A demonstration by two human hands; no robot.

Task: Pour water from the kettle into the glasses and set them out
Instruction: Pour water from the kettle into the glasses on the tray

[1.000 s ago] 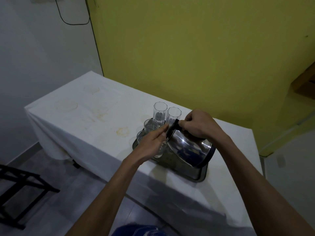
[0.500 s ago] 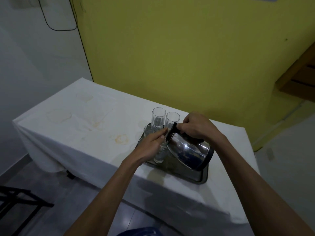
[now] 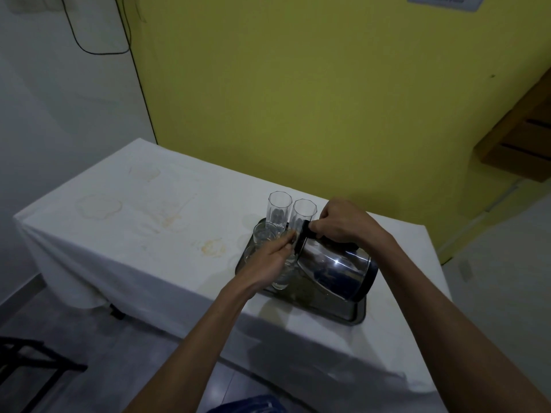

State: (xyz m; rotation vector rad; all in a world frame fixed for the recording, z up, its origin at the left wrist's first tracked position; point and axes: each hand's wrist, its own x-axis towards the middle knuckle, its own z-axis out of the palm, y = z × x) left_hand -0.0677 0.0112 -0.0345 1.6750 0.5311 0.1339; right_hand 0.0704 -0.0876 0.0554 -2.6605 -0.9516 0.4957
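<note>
Right hand clamped on kettle handle, kettle tipped over glass gripped by left hand. All above tray (water stream not discernible). Other glasses upright behind.

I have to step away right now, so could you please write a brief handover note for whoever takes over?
Right hand: gripping the tilted steel kettle by its handle, spout toward a glass.
Left hand: wrapped around the glass being filled, which stands on the metal tray.
Four other glasses sit on the tray, among them the two tall glasses at the back.
Done: pouring under way.
Left: fill the rest, set them out.
</note>
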